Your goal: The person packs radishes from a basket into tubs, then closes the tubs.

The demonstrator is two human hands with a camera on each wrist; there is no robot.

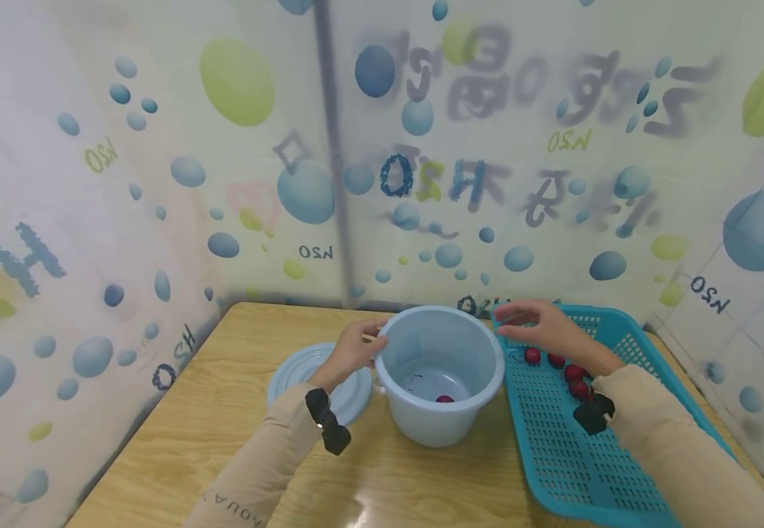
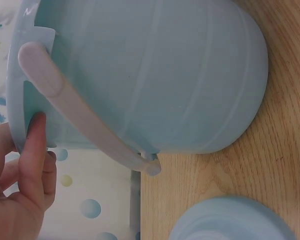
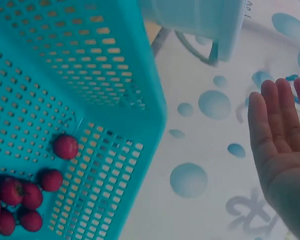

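A light blue bucket (image 1: 431, 425) stands upright on the table, its handle (image 2: 90, 120) hanging down in the left wrist view. My left hand (image 1: 352, 348) pinches the rim, thumb and fingers on either side of the edge. One red radish (image 1: 444, 400) lies at the bottom inside. Between the bucket and the blue-green basket (image 1: 537, 480), my right hand (image 1: 543, 328) hovers above rim height with nothing in it. Its fingers (image 3: 277, 110) are straight in the right wrist view. Several red radishes (image 3: 32, 196) sit clustered at one end of the basket.
A round light blue lid (image 1: 286, 374) lies on the wooden table (image 1: 210, 411), left of the bucket and partly behind my left forearm. A wall covering (image 1: 276, 279) with printed bubbles stands directly behind the table and on both sides.
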